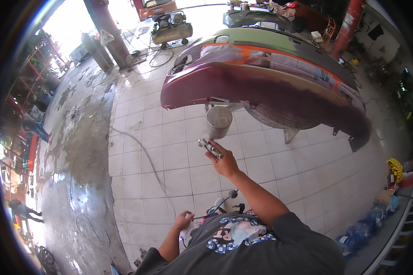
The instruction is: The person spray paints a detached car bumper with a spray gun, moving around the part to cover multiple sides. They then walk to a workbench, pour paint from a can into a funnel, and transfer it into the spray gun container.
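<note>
A dark printed T-shirt is seen nearest. A metal spray gun is held near the maroon bumper, above the tiled floor, its handle wrapped by the right hand's grip. A dark hose is pinched in the left hand's grip, near the shirt.

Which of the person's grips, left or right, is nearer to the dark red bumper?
Right. The right grip, on the spray gun, is a little short of the dark red bumper; the left grip is farther back, beside the dark shirt.
</note>
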Tool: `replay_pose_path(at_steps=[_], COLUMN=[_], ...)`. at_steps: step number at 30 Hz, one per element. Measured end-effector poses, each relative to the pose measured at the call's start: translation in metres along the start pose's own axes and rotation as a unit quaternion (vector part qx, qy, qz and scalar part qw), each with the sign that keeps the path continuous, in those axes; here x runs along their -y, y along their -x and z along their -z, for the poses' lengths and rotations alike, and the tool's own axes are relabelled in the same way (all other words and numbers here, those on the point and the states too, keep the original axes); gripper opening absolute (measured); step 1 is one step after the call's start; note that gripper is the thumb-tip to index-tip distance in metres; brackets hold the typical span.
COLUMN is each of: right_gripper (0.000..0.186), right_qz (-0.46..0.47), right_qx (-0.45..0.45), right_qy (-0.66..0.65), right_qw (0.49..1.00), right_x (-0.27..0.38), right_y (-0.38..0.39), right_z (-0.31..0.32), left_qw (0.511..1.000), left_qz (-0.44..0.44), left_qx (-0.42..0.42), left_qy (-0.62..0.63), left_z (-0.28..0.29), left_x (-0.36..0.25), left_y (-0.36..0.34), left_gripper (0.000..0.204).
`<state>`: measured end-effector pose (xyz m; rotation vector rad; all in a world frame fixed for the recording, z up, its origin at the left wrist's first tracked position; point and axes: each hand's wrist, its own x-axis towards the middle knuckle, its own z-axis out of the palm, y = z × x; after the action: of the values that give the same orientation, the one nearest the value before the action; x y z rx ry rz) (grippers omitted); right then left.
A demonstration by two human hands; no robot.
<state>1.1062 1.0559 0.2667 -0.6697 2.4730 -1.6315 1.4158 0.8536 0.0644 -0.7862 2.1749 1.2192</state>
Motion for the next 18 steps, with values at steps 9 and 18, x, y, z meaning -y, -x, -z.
replay_pose_path(at_steps=[9,18], right_gripper=[0.054,0.051], right_qz=[-0.063,-0.063], right_qx=[-0.01,-0.132], right_qy=[-0.114,-0.136], right_qw=[0.991,0.98], right_x=[0.016,0.012], right_y=[0.087,0.136], right_z=[0.115,0.255], left_qw=[0.876,0.821], left_qz=[-0.48,-0.526], left_qx=[0.034,0.22], left_qy=[-0.014,0.034], left_z=[-0.045,-0.14], left_x=[-0.311,-0.433], left_y=[-0.002,0.043], left_gripper=[0.023,0.014])
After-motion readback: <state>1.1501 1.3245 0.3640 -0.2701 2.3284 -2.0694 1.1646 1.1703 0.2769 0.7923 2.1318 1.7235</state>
